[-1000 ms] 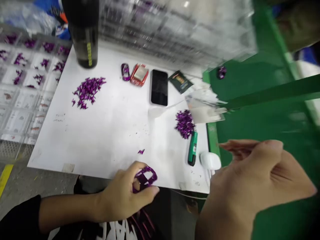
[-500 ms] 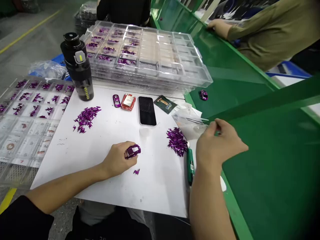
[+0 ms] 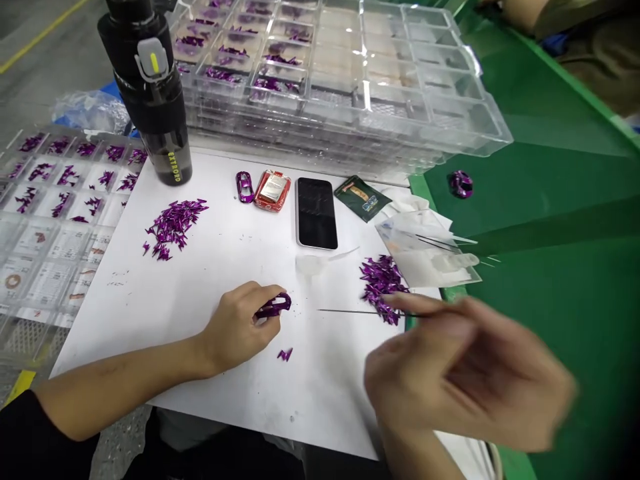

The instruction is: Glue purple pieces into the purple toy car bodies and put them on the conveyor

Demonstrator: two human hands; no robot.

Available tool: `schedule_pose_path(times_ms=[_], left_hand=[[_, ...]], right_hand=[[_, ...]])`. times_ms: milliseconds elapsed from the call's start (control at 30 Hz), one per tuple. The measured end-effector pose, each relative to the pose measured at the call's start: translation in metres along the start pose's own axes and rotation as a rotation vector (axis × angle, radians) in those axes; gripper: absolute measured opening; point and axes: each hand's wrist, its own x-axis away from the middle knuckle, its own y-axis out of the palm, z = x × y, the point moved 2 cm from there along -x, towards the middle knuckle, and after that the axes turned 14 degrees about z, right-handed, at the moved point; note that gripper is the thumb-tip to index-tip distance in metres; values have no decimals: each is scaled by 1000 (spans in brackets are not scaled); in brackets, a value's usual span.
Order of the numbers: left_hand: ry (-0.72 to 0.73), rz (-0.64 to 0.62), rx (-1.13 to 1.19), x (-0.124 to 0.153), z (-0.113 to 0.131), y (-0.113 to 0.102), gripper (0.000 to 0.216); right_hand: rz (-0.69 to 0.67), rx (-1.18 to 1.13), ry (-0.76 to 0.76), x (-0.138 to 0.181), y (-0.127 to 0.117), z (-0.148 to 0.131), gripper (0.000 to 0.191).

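Head view: the left hand (image 3: 246, 328) has its fingers clamped on a purple toy car (image 3: 275, 308) over the white board (image 3: 215, 393). The right hand (image 3: 465, 373), blurred, pinches a thin rod (image 3: 345, 311) crossing the purple pile (image 3: 383, 283).

We've got the right hand (image 3: 465, 380) blurred; can't make out the rear of its thin rod (image 3: 345, 311). Our left hand (image 3: 245, 327) hides part of the purple car shell (image 3: 275, 306). Drink bottle (image 3: 150, 107) cropped up top, compartment tray (image 3: 20, 341) runs off left, printed cards (image 3: 53, 273) too small to read.
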Motion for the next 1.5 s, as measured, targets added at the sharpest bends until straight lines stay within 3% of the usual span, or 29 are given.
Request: schedule_pose_path(times_ms=[67,133,300,567,833,967,1267,1500], left_hand=[[6,-12,-20,0,0,1,36],[24,-16,-36,1,0,2,37],[46,-6,-36,0,1,2,36],[37,-8,-33,2,-1,3,37],[-26,-80,-33,2,2,2,31],[-81,-119,-21,2,5,2,42],[-86,-154,-22,2,6,2,25],[-49,-117,14,2,4,4,22]], right_hand=[[66,-81,-132,22,7,-14,25],[50,-119,-196,31,14,-20,26],[0,-154,-212,28,21,-19,37],[-55,-107,-191,31,21,-18,29],[116,-174,-183,27,14,-21,30],[69,-174,-203,29,14,-18,32],[-45,-207,-210,34,12,-18,41],[-52,-255,-268,34,18,-16,49]])
